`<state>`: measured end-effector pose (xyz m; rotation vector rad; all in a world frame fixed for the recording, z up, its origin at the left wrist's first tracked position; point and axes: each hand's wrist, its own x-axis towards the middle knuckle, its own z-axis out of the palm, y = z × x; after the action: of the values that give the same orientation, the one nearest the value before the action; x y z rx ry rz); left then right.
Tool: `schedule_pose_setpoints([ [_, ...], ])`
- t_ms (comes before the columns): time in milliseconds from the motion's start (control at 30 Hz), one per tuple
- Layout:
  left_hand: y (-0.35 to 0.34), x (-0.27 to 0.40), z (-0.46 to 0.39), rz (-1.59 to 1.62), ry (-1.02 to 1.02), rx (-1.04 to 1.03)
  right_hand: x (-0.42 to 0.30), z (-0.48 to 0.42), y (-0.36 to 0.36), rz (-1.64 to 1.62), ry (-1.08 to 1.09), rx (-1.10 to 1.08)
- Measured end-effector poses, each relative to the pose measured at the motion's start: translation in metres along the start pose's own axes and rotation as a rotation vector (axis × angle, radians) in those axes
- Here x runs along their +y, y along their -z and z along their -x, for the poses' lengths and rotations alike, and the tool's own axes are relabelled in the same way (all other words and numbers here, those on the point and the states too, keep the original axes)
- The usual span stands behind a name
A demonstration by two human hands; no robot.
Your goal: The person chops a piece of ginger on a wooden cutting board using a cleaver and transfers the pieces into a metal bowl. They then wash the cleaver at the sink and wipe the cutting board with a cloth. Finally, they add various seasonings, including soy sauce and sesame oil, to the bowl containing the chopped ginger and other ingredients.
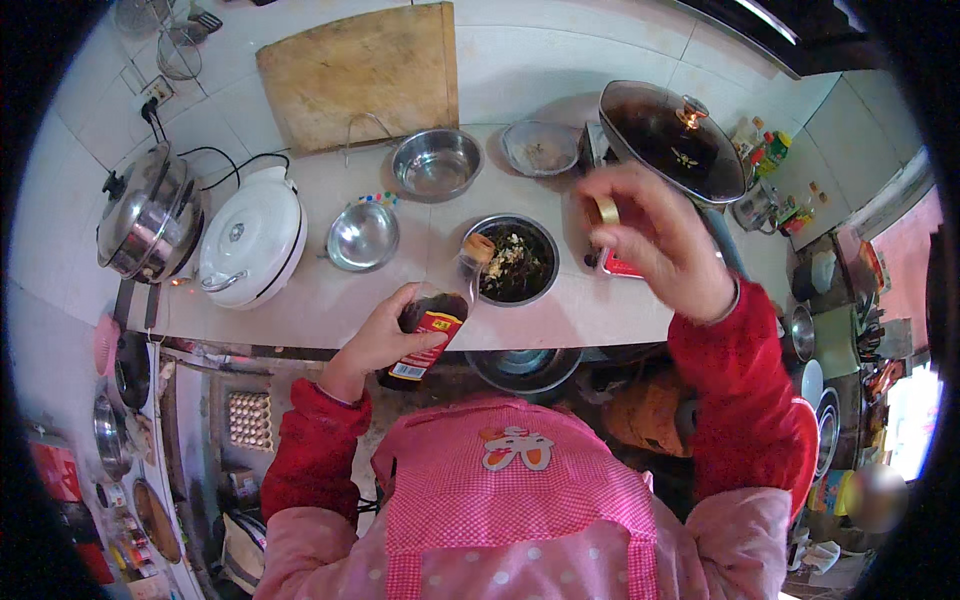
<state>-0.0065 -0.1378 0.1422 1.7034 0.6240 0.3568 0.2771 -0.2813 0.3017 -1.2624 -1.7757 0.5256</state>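
In my left hand [394, 330] is a glass bottle of dark sauce [436, 319] with a red label, tilted at the counter's front edge. Its uncapped neck, with an orange-brown mouth, leans to the right over the near rim of a metal bowl [557, 259]. Dark shredded food [529, 277] fills that bowl, topped with pale chopped bits. My right hand [660, 240], slightly blurred, is raised to the right of the bowl. Between its thumb and fingers sits a gold-coloured cap [606, 211]. Partly hidden below this hand is a red object [622, 266] on the counter.
Two metal bowls [363, 236] [437, 166] and a clear bowl [540, 148] stand behind. A white electric pan [251, 240] and a steel pot [146, 217] occupy the left. A glass-lidded wok [667, 142] is at the back right. A wooden cutting board [360, 79] leans on the wall.
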Motion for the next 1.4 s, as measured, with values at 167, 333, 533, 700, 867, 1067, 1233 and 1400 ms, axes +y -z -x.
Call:
schedule_pose_setpoints([
  [167,-0.001,-0.024,-0.009,-0.165,0.128,0.057,0.044,0.095,-0.050,-0.139,-0.299,0.051],
  [333,-0.003,-0.053,-0.022,-0.066,0.154,-0.004,0.070,0.162,-0.106,-0.337,-0.527,0.153],
  [533,-0.012,-0.048,-0.032,-0.057,0.196,-0.038,0.076,0.191,-0.120,-0.477,-0.624,0.195],
  [700,-0.018,-0.035,-0.037,-0.081,0.236,-0.047,0.078,0.200,-0.122,-0.508,-0.640,0.266],
  [867,-0.016,-0.038,-0.042,-0.071,0.246,-0.097,0.074,0.201,-0.120,-0.501,-0.651,0.269],
  [1067,-0.017,-0.043,-0.049,-0.094,0.244,-0.093,0.081,0.205,-0.120,-0.481,-0.639,0.278],
  [1233,-0.019,-0.039,-0.052,-0.106,0.234,-0.086,0.084,0.207,-0.117,-0.482,-0.636,0.271],
  [1400,-0.019,-0.036,-0.053,-0.118,0.252,-0.087,0.088,0.207,-0.114,-0.455,-0.606,0.226],
])
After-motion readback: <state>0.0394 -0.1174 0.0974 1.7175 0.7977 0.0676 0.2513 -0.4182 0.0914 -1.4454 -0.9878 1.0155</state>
